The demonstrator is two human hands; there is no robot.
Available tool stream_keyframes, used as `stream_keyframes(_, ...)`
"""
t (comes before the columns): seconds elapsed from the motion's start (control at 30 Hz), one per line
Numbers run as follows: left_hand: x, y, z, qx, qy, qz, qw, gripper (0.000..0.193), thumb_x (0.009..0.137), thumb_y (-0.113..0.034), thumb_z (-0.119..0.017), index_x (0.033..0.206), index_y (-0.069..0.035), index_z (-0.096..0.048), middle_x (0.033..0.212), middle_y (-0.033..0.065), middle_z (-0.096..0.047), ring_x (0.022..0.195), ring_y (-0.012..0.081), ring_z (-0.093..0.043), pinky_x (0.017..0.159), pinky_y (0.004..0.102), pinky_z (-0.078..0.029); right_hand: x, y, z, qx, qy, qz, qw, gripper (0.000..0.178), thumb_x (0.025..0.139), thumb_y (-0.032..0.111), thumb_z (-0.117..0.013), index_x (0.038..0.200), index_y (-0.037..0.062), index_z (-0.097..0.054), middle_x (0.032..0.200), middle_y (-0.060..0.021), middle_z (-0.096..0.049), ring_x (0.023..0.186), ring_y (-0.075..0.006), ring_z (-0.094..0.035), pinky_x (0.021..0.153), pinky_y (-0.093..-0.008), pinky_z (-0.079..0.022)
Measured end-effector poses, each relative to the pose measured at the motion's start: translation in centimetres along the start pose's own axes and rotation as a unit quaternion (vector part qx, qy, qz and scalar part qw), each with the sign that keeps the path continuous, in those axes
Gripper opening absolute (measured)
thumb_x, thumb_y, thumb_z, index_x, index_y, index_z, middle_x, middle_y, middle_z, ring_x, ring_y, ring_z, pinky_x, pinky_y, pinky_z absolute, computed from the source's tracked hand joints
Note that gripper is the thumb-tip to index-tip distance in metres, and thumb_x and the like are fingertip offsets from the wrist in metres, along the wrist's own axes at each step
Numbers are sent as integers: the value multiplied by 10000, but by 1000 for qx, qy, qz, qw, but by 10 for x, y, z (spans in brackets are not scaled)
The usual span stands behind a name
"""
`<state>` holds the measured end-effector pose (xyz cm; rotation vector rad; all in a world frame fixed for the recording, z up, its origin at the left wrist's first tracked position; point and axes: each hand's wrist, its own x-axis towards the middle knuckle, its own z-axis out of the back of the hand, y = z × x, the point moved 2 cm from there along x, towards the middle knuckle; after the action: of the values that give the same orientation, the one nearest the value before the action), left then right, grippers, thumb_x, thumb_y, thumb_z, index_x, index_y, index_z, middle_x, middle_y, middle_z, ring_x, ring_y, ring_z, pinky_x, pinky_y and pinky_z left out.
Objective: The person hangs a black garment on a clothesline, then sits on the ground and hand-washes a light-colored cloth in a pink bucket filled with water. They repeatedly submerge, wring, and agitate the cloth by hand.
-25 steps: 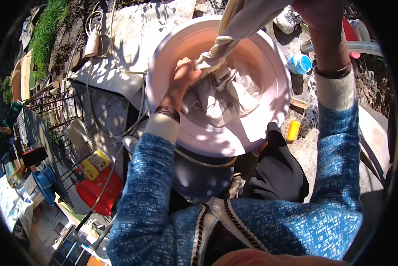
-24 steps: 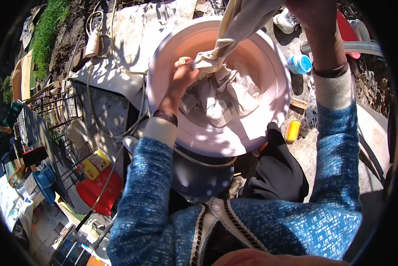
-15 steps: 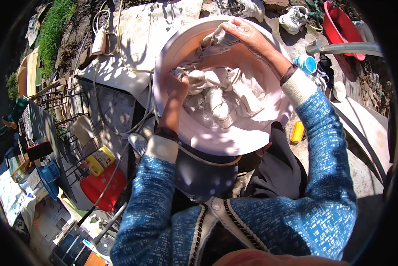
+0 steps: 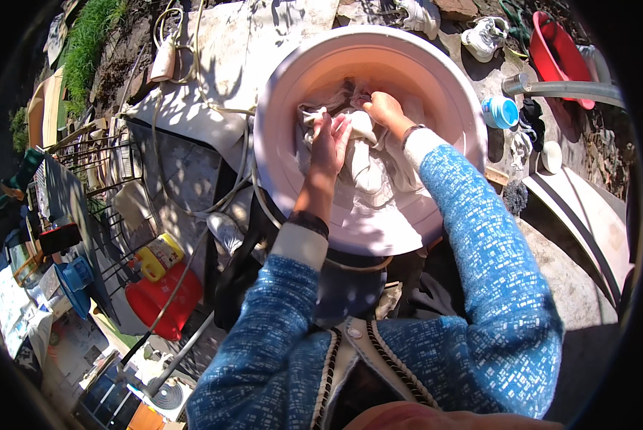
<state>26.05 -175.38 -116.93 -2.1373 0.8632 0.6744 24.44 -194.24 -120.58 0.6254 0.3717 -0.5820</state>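
A wide pale pink basin holds water and light-coloured wet cloth bunched in its middle. My left hand is over the left part of the cloth, open, fingers stretched out and palm partly turned up. Close by on the right, my right hand is closed with its knuckles up, gripping the cloth at the far side of the bundle. Its fingertips are hidden under the hand. The basin rests over a dark blue tub in front of me.
Right of the basin stand a blue-lidded tub, a grey pipe and a red basin. White shoes lie beyond. On the left are a cable, a wire rack, a yellow jug and a red container.
My right hand has come down from the far rim into the basin, lowering the stretched cloth. My left hand has moved right and opened its fingers. My right sleeve now covers the yellow object.
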Motion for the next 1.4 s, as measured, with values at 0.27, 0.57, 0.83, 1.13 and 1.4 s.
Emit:
stream_keyframes(0.27, 15, 1, -15, -131, 116, 70, 982, 673, 1019, -569, -400, 1468, -69, -367, 1418, 190, -476, 1303, 323, -460, 1100, 490, -367, -17, 46, 0, 154, -110, 154, 970, 277, 887, 313, -624, 951, 57, -707, 900, -201, -692, 878, -415, -658, 786, -484, -521)
stream_keyframes(0.57, 22, -5, -24, -162, 332, 21, 929, 467, 1014, -419, -480, 1319, -69, -538, 1194, 57, -610, 1097, 223, -585, 970, 363, -462, -102, 160, 85, 93, -150, 188, 966, 242, 873, 310, -633, 823, 79, -687, 854, -185, -670, 846, -415, -648, 761, -494, -514)
stream_keyframes(0.83, -2, -24, -18, -120, 209, 39, 970, 390, 1018, -371, -444, 1211, -71, -601, 1102, 34, -639, 973, 165, -626, 863, 306, -525, -98, 147, 22, 182, -144, 303, 924, 321, 904, 346, -579, 825, 46, -663, 863, -195, -670, 833, -416, -652, 746, -508, -507)
stream_keyframes(1.13, 17, -23, -17, -101, -24, 35, 994, 194, 999, -416, -550, 1018, -223, -552, 1011, 59, -579, 859, 199, -532, 837, 389, -481, 31, 17, 3, 30, -223, -31, 974, 300, 876, 287, -565, 928, 20, -692, 965, -244, -696, 921, -435, -666, 829, -532, -520)
stream_keyframes(1.4, 36, 5, 2, -149, -2, 64, 987, 370, 1019, -483, -454, 1250, -198, -507, 1255, 100, -533, 1169, 348, -525, 998, 476, -449, 10, 42, -13, 72, -103, 104, 987, 411, 934, 383, -561, 941, -1, -706, 903, -192, -718, 881, -389, -685, 785, -461, -528)
